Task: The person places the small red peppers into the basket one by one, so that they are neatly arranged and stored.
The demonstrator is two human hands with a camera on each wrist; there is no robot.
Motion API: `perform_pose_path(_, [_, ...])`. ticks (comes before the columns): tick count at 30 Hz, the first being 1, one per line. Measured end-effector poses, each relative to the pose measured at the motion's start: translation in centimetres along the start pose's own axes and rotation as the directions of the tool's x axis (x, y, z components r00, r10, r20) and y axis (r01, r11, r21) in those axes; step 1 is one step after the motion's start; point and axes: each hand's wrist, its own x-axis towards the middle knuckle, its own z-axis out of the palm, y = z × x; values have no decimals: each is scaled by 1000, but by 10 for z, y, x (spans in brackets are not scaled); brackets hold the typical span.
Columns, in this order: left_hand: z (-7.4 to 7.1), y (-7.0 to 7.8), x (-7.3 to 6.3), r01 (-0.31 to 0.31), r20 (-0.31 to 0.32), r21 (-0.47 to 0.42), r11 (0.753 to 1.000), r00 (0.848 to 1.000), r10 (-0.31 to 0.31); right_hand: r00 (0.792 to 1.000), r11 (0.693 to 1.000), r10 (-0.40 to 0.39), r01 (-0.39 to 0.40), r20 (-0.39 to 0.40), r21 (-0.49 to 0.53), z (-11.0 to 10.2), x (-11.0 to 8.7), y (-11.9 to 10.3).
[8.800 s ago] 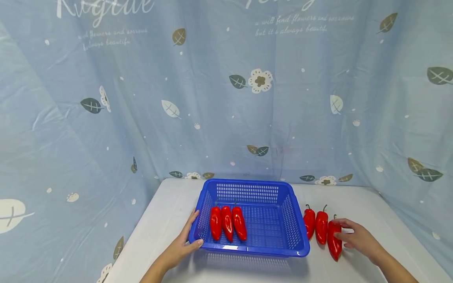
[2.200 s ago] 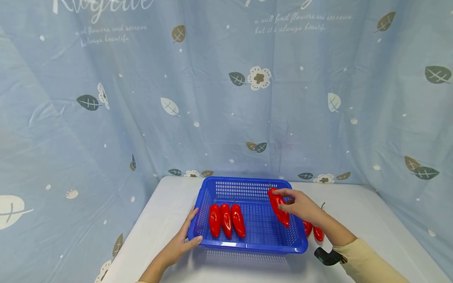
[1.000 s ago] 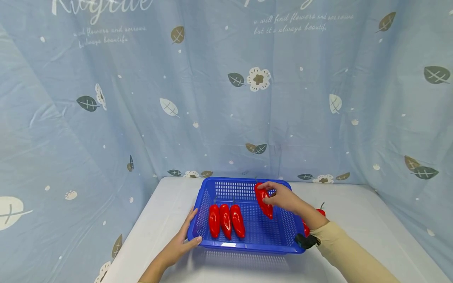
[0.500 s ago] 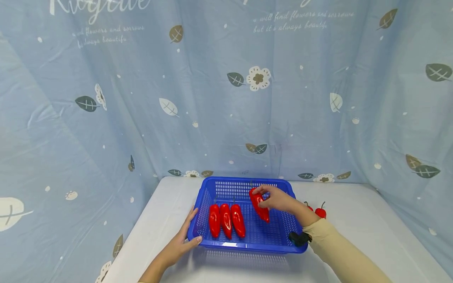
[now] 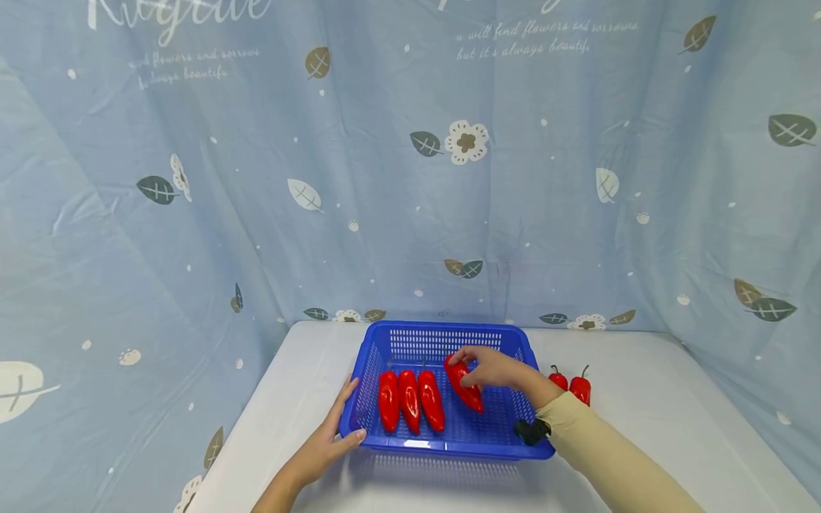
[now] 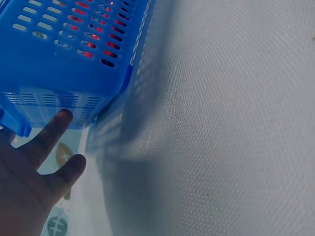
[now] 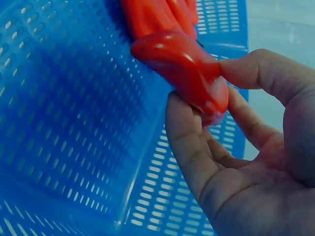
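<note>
My right hand (image 5: 492, 368) pinches a red chili pepper (image 5: 471, 396) between thumb and fingers. This pepper hangs tilted inside the blue plastic basket (image 5: 458, 450), right of three other red peppers (image 5: 408, 403) lying side by side there. In the right wrist view the held pepper (image 7: 184, 66) overlaps the lying ones (image 7: 160, 17). At the basket's front left corner, my left hand (image 5: 326, 443) rests with thumb on the rim and extended fingers along the outer side. The left wrist view shows its spread fingers (image 6: 51, 132) by the basket wall.
Two more red peppers (image 5: 580, 389) lie on the white table (image 5: 641, 413) right of the basket, partly hidden behind my right forearm. A patterned blue curtain (image 5: 385, 214) surrounds the table. A dark wrist device (image 5: 532, 431) hangs over the basket's right front corner.
My right hand took the rightmost pepper from the table, carried it left over the basket, and has lowered it beside the three lying peppers. The left hand stays at the corner.
</note>
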Motion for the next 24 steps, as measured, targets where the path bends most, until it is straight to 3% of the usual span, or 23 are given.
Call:
perform_pose_path(14, [2,-2,0,11,-6,-6,1000,1000,-11,995,997,65,-60,80,-54,19,13,2])
perform_pose_path(24, [0,0,-1,13,-5,-4,1000,1000,-13,984,993,112,-118,142,33,23,17,3])
